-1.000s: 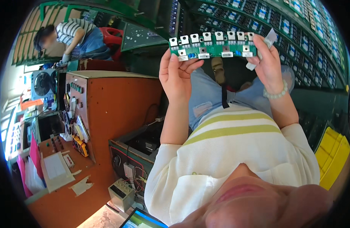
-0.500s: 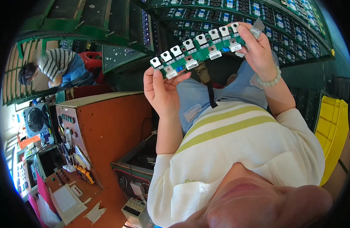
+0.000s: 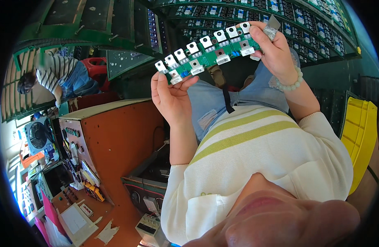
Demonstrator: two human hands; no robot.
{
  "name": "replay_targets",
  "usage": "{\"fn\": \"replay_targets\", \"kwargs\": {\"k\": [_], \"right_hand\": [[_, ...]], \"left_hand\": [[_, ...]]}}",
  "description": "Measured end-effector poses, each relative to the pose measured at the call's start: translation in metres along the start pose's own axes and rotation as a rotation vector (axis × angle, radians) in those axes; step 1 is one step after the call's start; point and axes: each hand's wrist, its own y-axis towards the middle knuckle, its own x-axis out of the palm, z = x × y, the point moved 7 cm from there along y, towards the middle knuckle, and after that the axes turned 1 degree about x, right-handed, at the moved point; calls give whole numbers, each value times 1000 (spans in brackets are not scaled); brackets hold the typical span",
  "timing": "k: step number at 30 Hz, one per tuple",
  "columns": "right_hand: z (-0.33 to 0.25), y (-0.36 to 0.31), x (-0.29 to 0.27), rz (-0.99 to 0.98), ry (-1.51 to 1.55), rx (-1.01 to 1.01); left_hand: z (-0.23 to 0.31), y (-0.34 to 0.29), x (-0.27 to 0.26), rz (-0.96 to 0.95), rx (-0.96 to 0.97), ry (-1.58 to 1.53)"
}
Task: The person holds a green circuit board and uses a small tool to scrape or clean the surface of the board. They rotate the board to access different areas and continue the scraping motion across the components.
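Note:
A long green circuit board (image 3: 210,59) is held up between my two hands, its right end higher than its left. Along its upper edge stands a row of transistors with silver tabs, and more white and silver parts with small blue components line the lower edge. My left hand (image 3: 171,99) pinches the left end, thumb in front and fingers beneath. At the right end, my right hand (image 3: 275,51) grips the board with thumb and fingers. A grey strip (image 3: 272,28), like tape or foil, wraps a finger of that hand, its flat end sticking up.
Green racks (image 3: 312,31) with rows of similar boards stand beyond my hands. To the left are an orange-brown cabinet (image 3: 123,136), a cluttered bench and a fan (image 3: 38,133). Another person (image 3: 62,76) in a striped top bends at the far left. A yellow plastic piece (image 3: 358,142) stands right.
Both hands have shifted a little left and up with the board, which stays in their grip. The other person's arm now reaches lower.

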Motion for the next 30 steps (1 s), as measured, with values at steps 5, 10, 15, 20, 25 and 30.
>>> {"fn": "replay_targets", "kwargs": {"k": [5,10,15,20,25,30], "right_hand": [[1,1,5,-29,53,31],[6,0,5,4,73,54],[11,2,2,36,201,86],[17,3,7,-10,200,122],[19,3,3,19,175,165],[26,4,-1,46,158,199]], "left_hand": [[-3,1,-6,29,-40,-48],[-2,0,-7,6,-30,-67],[2,-3,2,-66,29,-85],[7,-7,1,-131,43,-80],[3,-5,4,-174,25,-95],[-1,-2,5,-186,9,-74]]}}
